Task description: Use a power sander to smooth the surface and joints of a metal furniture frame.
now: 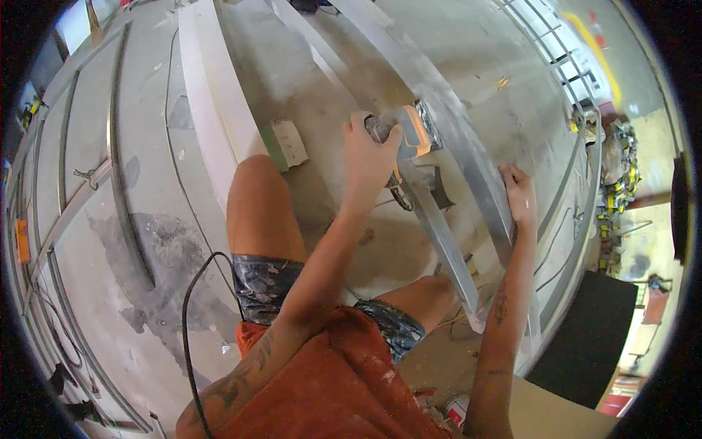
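Observation:
My left hand [369, 154] is closed around a handheld power sander [414, 135] with an orange rim and a dark body. The sander's working end meets the left side of a long grey beam [464, 143], which runs from the far side down toward my right. My right hand [519, 194] has its fingers curled at the beam's right edge, steadying against it. Beneath and left of the sander lies a narrower grey strip [440, 238]. A dark flat piece [442, 189] is on the floor between strip and beam.
A long white beam [208, 80] lies left of my knee, beside a green-and-white scrap [290, 144]. A black cable [189, 314] loops past my left arm. Metal rods [117, 146] stand left; a black panel [585, 340] and a can [457, 408] are at the lower right.

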